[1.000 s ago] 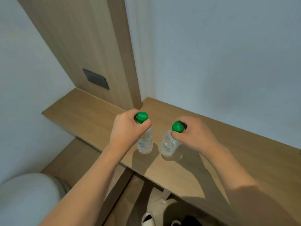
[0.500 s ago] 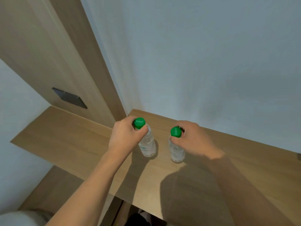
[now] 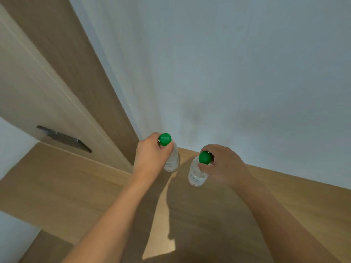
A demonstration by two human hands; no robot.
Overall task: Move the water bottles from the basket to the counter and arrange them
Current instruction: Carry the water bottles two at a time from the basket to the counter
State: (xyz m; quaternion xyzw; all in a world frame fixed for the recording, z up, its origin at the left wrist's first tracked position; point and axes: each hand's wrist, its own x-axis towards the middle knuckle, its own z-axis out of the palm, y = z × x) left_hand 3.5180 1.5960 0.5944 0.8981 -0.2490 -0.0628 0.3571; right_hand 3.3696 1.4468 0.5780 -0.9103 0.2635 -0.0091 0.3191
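Observation:
Two clear water bottles with green caps are over the wooden counter (image 3: 209, 215), close to the white back wall. My left hand (image 3: 150, 156) grips the left bottle (image 3: 171, 160) around its neck, just under the cap. My right hand (image 3: 222, 164) grips the right bottle (image 3: 196, 174) at its neck too; this one leans a little and sits nearer to me. The bottles are a hand's width apart. I cannot tell whether their bases touch the counter. No basket is in view.
A wooden wall panel (image 3: 62, 82) rises at the left, with a dark plate (image 3: 64, 138) fixed low on it. The white wall (image 3: 228, 73) closes the counter's far side. The counter stretches left (image 3: 57, 177) and right (image 3: 313, 205) of the bottles.
Both hands have carried the bottles farther back toward the wall and corner. My view has tilted up and closer, so the floor and the white seat at the lower left have dropped out.

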